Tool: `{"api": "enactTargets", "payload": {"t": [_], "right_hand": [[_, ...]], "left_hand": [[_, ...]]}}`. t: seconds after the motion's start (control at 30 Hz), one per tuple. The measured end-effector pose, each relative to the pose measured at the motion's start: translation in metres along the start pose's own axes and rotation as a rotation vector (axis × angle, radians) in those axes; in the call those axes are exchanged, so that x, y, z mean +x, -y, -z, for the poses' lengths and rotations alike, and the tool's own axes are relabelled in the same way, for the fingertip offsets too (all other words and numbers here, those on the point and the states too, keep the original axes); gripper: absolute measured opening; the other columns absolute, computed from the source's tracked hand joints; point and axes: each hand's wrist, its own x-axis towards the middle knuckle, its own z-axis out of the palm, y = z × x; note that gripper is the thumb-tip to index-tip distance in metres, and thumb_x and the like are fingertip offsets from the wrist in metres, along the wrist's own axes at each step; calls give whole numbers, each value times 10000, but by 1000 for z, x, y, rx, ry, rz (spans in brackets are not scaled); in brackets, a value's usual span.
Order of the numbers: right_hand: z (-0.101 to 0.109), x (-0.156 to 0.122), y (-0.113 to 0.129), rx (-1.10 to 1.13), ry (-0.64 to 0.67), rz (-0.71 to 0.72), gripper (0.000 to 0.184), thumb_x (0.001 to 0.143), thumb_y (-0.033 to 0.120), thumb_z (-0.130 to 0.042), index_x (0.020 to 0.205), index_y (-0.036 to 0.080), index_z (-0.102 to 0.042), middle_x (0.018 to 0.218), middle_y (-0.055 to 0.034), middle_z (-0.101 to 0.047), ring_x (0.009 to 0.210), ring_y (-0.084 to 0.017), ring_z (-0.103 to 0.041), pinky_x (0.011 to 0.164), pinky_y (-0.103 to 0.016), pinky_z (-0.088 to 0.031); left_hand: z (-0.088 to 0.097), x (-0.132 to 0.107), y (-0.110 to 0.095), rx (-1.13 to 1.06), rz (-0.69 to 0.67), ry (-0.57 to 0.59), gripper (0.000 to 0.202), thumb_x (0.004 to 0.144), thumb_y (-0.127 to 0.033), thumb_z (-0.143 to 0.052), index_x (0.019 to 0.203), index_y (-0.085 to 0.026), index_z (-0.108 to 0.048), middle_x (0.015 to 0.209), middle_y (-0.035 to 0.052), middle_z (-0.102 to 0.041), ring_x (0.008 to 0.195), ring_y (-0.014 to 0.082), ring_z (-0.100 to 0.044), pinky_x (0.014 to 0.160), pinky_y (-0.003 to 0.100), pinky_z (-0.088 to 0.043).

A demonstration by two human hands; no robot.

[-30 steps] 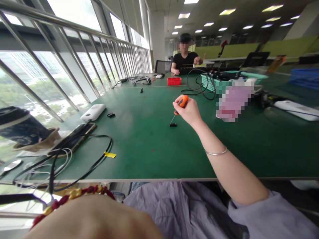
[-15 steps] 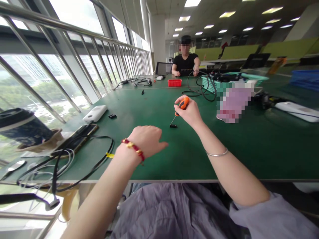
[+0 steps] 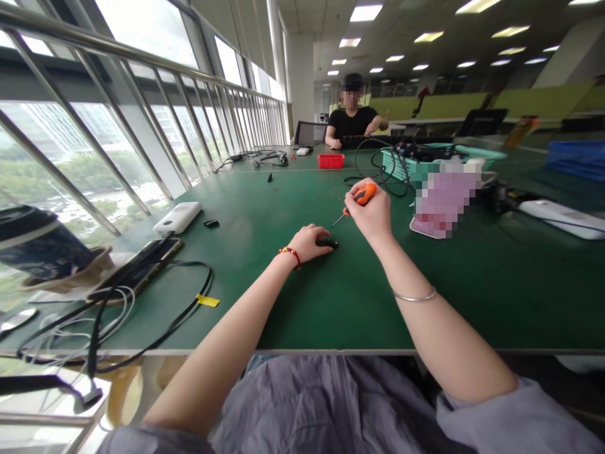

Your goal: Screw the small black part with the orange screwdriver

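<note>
My right hand [image 3: 371,208] is wrapped round the orange-and-black handle of a screwdriver [image 3: 363,193]. Its thin metal shaft slants down to the left, with the tip just above the green table [image 3: 283,302]. Lower and to the left, my left hand [image 3: 309,243] has its thumb and fingers closed about a small black part [image 3: 328,243] on the tabletop. That part is partly hidden by the fingers, and its exact kind cannot be made out. The screwdriver tip and the black part are apart.
Another small black piece [image 3: 211,223] lies near a white power bank [image 3: 177,217]. Phone [image 3: 137,271], cables [image 3: 203,277] and a cup [image 3: 42,243] crowd the left. Beyond are a red tray [image 3: 331,162], a green basket [image 3: 401,165] and a seated person [image 3: 352,120].
My left hand has moved forward and right and taken hold of the small black part. The screwdriver has moved right, its tip lifted off that part.
</note>
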Motion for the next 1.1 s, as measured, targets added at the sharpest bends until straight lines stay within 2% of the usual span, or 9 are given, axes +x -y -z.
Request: {"api": "enactTargets", "payload": {"t": [0.1, 0.27, 0.5, 0.7, 0.87, 0.97, 1.1], "right_hand": [[-1, -2, -3, -119, -7, -15, 135, 759, 369, -524, 741, 236, -502, 742, -19, -614, 727, -193, -590, 673, -301, -447], [-3, -3, -15, -238, 27, -84, 139, 774, 388, -527, 770, 249, -522, 748, -15, -628, 753, -222, -597, 629, -302, -411], [-4, -1, -31, -209, 34, -119, 131, 745, 379, -562, 734, 250, -541, 698, -22, -615, 693, -208, -565, 588, -287, -387], [-5, 0, -35, -175, 9, -84, 136, 730, 381, -568, 708, 247, -554, 672, -20, -620, 649, -191, -548, 551, -273, -361], [-5, -1, -36, -196, 46, -78, 157, 751, 389, -557, 733, 239, -601, 714, -27, -647, 706, -200, -581, 589, -281, -381], [-7, 0, -43, -150, 183, -26, 193, 760, 403, -565, 759, 228, -648, 766, -27, -675, 762, -200, -603, 653, -290, -412], [-14, -2, -55, 15, 587, 108, 148, 720, 305, -612, 810, 205, -675, 881, -17, -693, 842, -175, -618, 781, -289, -439]], "left_hand": [[-5, -4, 5, -56, -38, -25, 370, 735, -282, -689, 1085, -168, -648, 950, 58, -673, 898, 198, -620, 874, 338, -497], [-7, -3, 3, -5, -85, -53, 308, 789, -308, -639, 1065, -177, -679, 942, 55, -675, 903, 205, -598, 896, 355, -474], [-5, -4, 2, 70, -114, -77, 177, 803, -289, -597, 903, -201, -714, 922, 36, -677, 905, 196, -586, 867, 322, -463], [-4, -6, 2, 82, -113, -104, 231, 799, -372, -603, 912, -199, -706, 894, 29, -685, 882, 197, -589, 860, 325, -457], [-5, -4, -1, 84, -98, -94, 190, 807, -339, -596, 873, -209, -718, 894, 27, -686, 883, 193, -584, 840, 311, -460], [-4, -4, -1, 97, -82, -121, 184, 805, -329, -603, 876, -213, -728, 895, 26, -688, 882, 197, -578, 832, 312, -457], [1, -6, 3, 116, 16, -166, 186, 811, -318, -606, 903, -226, -739, 920, 27, -697, 911, 211, -569, 820, 314, -454]]}}
